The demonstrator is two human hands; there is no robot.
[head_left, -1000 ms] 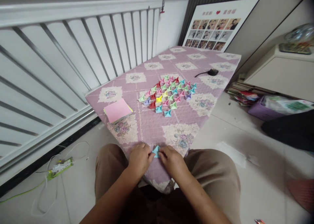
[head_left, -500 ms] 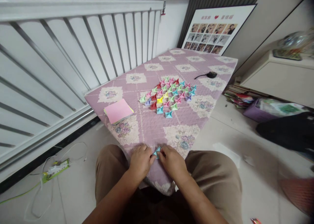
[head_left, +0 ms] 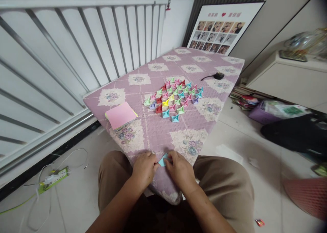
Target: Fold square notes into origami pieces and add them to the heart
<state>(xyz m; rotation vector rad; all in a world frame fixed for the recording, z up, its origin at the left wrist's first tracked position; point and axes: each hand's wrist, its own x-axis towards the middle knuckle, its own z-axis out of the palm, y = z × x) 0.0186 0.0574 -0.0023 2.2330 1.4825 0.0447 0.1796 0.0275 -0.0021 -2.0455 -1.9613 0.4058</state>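
A small folded piece of light-blue paper (head_left: 162, 160) lies near the front corner of the cloth-covered table (head_left: 158, 134), between my two hands. My left hand (head_left: 145, 166) has its fingers curled, and its thumb and fingertips pinch the paper's left corner. My right hand (head_left: 180, 168) is closed over the right side of the paper, with thumb and fingers pressed on it and hiding that part. Farther up the table stand many folded paper pieces (head_left: 166, 103) in several colours, grouped in slanting rows. To their left rests a stack of square paper (head_left: 121, 115), pink on top.
A black object with a thin tail (head_left: 218, 76) lies toward the table's far right. The white radiator (head_left: 102, 42) runs along the left side. A photo board (head_left: 217, 29) leans behind the table. On the floor are a power strip (head_left: 55, 179) and a red basket (head_left: 308, 195).
The light-blue paper shows more of its flat surface between my hands now. My left hand has shifted slightly left. The whole view has tilted a little.
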